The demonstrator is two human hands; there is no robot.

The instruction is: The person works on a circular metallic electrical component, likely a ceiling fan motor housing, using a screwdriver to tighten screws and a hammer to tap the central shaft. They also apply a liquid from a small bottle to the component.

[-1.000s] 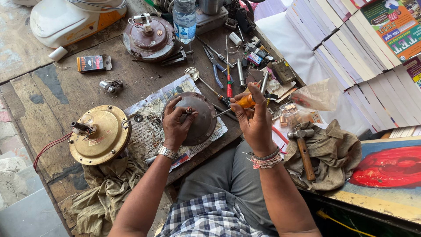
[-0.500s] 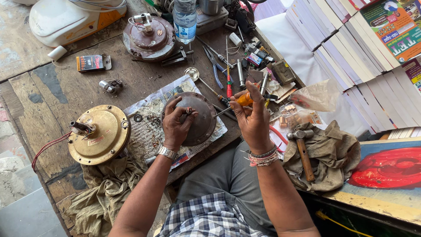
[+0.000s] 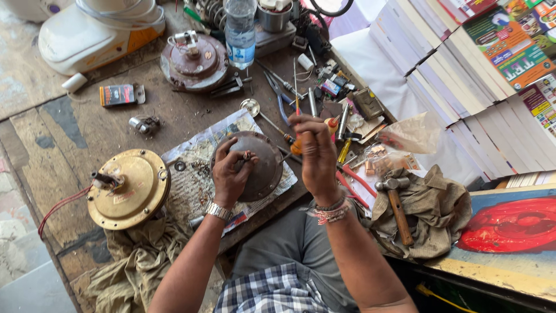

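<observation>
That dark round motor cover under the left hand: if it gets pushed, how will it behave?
The dark domed cover looks like stiff metal, probably heavy for its size. It sits on loose newspaper, so a push may drag the paper along. The left hand steadies it; its curved top seems hard to grip.

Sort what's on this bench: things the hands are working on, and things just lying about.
In hand:
left hand on the dark round motor cover
right hand gripping an orange-handled screwdriver

Lying about:
brass-coloured motor housing
hammer
water bottle
pliers
</observation>
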